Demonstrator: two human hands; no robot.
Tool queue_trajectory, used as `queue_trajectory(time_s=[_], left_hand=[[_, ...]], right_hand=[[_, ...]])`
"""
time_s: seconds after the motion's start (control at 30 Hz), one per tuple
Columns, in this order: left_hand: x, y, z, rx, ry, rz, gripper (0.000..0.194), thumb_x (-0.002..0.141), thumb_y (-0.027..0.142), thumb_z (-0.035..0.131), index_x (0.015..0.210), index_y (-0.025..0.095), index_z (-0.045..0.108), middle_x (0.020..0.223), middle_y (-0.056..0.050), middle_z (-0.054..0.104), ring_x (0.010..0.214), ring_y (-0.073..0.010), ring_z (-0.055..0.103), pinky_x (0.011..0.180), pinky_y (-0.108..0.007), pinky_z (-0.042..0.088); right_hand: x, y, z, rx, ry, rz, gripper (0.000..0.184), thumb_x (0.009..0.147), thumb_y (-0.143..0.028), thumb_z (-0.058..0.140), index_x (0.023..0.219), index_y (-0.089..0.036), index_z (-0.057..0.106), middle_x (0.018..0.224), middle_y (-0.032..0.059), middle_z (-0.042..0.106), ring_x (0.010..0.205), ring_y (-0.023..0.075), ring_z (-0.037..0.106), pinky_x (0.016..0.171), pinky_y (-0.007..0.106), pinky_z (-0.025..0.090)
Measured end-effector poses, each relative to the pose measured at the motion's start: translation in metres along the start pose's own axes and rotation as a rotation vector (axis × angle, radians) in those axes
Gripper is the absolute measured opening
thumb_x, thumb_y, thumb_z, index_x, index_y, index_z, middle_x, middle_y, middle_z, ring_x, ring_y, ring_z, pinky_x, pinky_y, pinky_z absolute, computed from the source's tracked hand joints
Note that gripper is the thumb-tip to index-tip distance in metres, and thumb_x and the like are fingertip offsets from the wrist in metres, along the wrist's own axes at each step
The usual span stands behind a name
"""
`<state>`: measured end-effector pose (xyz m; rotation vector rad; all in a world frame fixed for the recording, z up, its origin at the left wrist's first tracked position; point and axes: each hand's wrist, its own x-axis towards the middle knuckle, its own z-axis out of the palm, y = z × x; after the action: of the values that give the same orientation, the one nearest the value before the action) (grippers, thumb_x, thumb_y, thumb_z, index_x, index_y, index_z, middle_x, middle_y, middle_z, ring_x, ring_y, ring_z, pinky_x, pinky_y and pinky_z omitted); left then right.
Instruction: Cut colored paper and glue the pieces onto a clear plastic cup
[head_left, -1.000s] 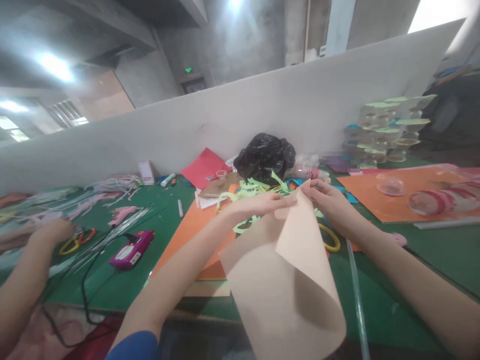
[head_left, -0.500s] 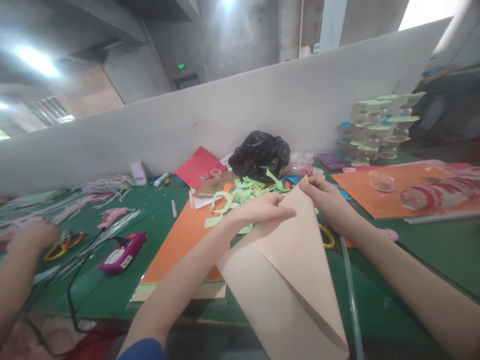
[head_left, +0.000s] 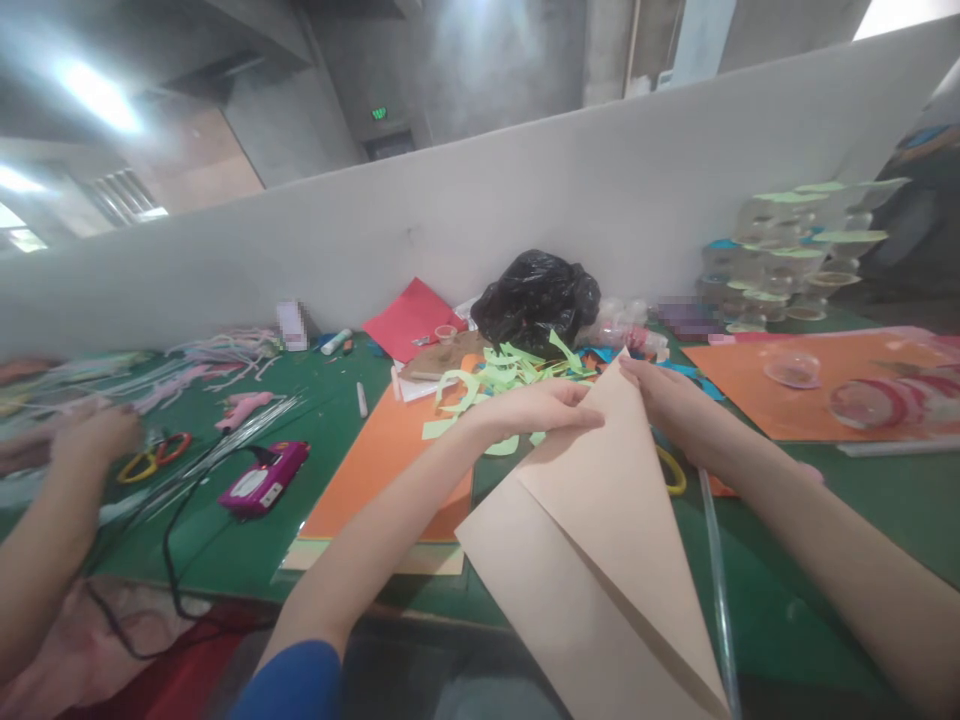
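Peach-coloured paper sheet [head_left: 600, 560], folded over on itself into a long triangle, lies on the green table [head_left: 825, 520] with its wide end hanging over the near edge and its point aimed away from the person. The long axis runs from the near right to the far apex, which sits between the two hands. Left hand [head_left: 536, 408] rests across the left side of the apex, fingers extended and closed flat on the upper flap. Right hand [head_left: 667, 395] meets the tip from the right, fingers narrow and pinching the paper's edge. Both hands touch the sheet; the apex lies at their fingertips, equally near each. Green paper scraps [head_left: 502, 375] and a black plastic bag [head_left: 540, 295] lie just beyond. Another person's hand [head_left: 97, 435] works at the far left, well apart.
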<state>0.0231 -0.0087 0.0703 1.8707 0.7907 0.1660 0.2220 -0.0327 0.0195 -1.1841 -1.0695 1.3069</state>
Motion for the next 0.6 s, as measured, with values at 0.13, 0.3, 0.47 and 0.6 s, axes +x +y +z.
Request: queue_trajectory(time_s=[0.13, 0.3, 0.47, 0.6], left_hand=[[-0.0029, 0.0024, 0.0004, 0.061, -0.002, 0.010, 0.025, 0.085, 0.043, 0.062, 0.091, 0.019, 0.062, 0.089, 0.000, 0.069, 0.081, -0.0157, 0.066, 0.069, -0.024, 0.047], [-0.0037, 0.0042, 0.0000, 0.085, -0.008, -0.021, 0.027, 0.084, 0.044, 0.062, 0.094, 0.020, 0.062, 0.093, -0.001, 0.070, 0.084, -0.0170, 0.067, 0.069, -0.025, 0.048], [-0.0018, 0.0021, -0.0001, 0.081, 0.007, -0.056, 0.027, 0.083, 0.043, 0.063, 0.098, 0.020, 0.064, 0.097, -0.002, 0.071, 0.085, -0.0176, 0.068, 0.068, -0.024, 0.049], [-0.0019, 0.0014, 0.0009, 0.099, 0.033, -0.045, 0.026, 0.081, 0.043, 0.064, 0.092, 0.020, 0.064, 0.092, -0.001, 0.071, 0.080, -0.0165, 0.067, 0.064, -0.022, 0.047]], right_hand=[[-0.0028, -0.0044, 0.0013, 0.082, -0.018, 0.057, 0.028, 0.083, -0.047, 0.068, 0.087, -0.020, 0.071, 0.082, 0.0062, 0.072, 0.069, 0.0194, 0.065, 0.065, 0.029, 0.053], [-0.0030, -0.0074, 0.0000, 0.105, 0.042, -0.011, 0.019, 0.078, -0.038, 0.074, 0.081, -0.019, 0.074, 0.082, 0.0044, 0.072, 0.076, 0.0163, 0.065, 0.068, 0.023, 0.052], [-0.0068, -0.0101, 0.0004, 0.077, 0.016, -0.026, 0.024, 0.075, -0.043, 0.077, 0.077, -0.019, 0.074, 0.082, 0.0052, 0.071, 0.076, 0.0175, 0.064, 0.067, 0.025, 0.052], [-0.0077, -0.0109, 0.0006, 0.047, 0.048, -0.036, 0.026, 0.073, -0.044, 0.078, 0.081, -0.019, 0.074, 0.086, 0.0066, 0.072, 0.078, 0.0193, 0.065, 0.069, 0.027, 0.054]])
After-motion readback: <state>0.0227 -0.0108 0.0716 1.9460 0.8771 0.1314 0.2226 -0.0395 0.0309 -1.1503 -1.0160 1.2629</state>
